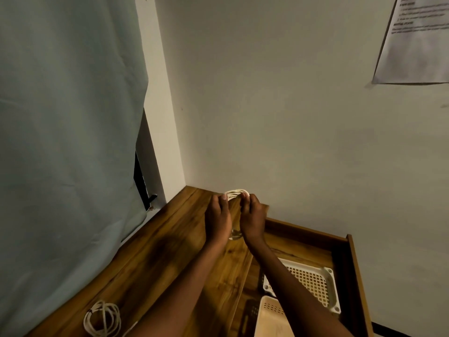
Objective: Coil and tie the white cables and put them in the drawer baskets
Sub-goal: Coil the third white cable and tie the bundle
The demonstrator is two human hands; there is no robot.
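While both hands pinch the coil point(235, 193) at their fingertips, the whole job hangs on how that small white bundle sits between them: the left hand point(218, 218) nips its left side between thumb and fingers, the right hand point(251, 221) nips its right side the same way, and the loops arch up and away from the body above the fingertips. Its long axis runs roughly left to right, from one pinch to the other. A lower part of the cable shows dimly between the wrists, too blurred to say how it hangs. Whether a tie is already round the loops cannot be told.

Outward from the grip, the coil is held above the far end of the desk point(170, 251), close to the corner of the wall point(291, 117). The drawer point(349, 254) stands open below and to the right, with a white basket point(331, 290) in it and a beige basket point(269, 317) nearer the body. The right hand is the nearer one to both baskets, so I judge the drop falls to it, down and toward the body.

A second coil point(102, 319) lies on the desk at the near left, well apart from the hands, beside the curtain point(68, 117)
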